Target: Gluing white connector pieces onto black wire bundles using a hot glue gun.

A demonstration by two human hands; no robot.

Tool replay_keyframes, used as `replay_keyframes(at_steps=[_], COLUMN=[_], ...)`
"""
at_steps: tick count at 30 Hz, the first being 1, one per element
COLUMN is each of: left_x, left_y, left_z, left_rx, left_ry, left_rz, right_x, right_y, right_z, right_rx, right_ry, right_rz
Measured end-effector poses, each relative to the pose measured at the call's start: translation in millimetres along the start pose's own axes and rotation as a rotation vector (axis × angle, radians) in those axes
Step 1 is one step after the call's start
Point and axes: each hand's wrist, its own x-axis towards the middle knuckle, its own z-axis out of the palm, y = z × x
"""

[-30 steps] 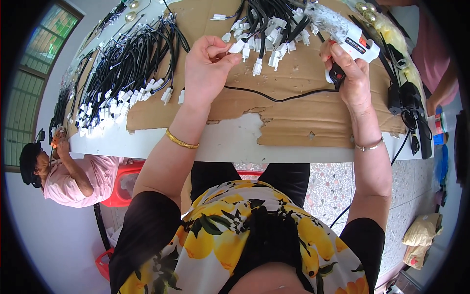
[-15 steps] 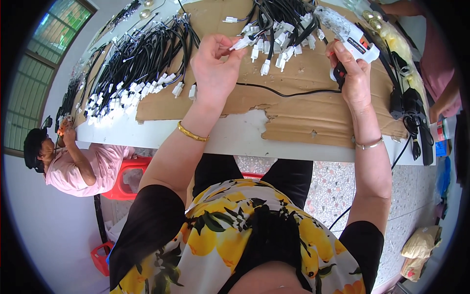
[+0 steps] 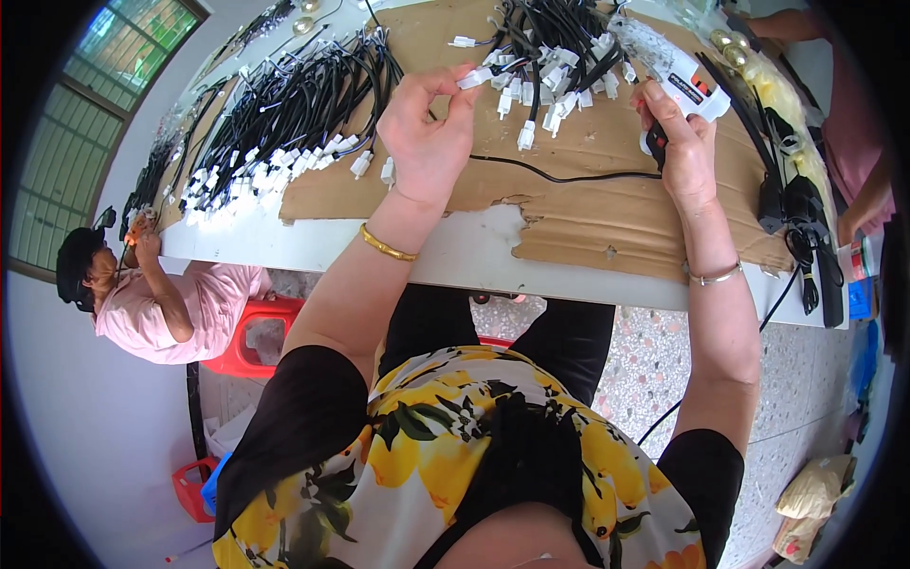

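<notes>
Between the thumb and forefinger of my left hand [image 3: 427,137] is pinched a white plastic connector [image 3: 475,79] at the end of a black cable. My right hand [image 3: 684,152] is wrapped round the handle of a white glue gun [image 3: 684,83], whose smeared front end points up and left over the cables. Beyond my hands lies a bundle of black cables [image 3: 559,33] with several white connectors at their ends. A larger row of black cables [image 3: 303,100] with white connectors spreads out to the left.
Brown cardboard [image 3: 607,228] covers much of the white table [image 3: 379,256]. The glue gun's black cord [image 3: 559,176] crosses it. Black adapters [image 3: 801,204] and yellowish bags [image 3: 787,114] lie at the right. A co-worker in pink [image 3: 180,308] sits at the left; another person's arm [image 3: 867,185] shows at the right.
The view has shifted a little, and things on the left sit slightly farther right. My left hand still pinches a connector and my right hand still grips the glue gun.
</notes>
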Motion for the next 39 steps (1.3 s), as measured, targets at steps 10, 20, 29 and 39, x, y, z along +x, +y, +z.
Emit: replay_keyframes(at_steps=[10,20,29,39], left_x=[0,-1,-1,6], left_y=[12,3,3,-6], left_z=[3,6,3,-7], left_rx=[-0.125,-0.286,-0.546,-0.756], left_ry=[-0.028,-0.256,-0.346,-0.417], left_rz=[-0.246,-0.47,-0.809,-1.087], right_x=[-10,-7,-7,15], right_y=[-8,3,2,-1], right_z=[3,5,6,6], right_rx=[-0.034,0.027,-0.049,-0.049], right_ry=[-0.075,-0.119,-0.073,-0.282], right_rz=[-0.04,-0.038,0.052,0.126])
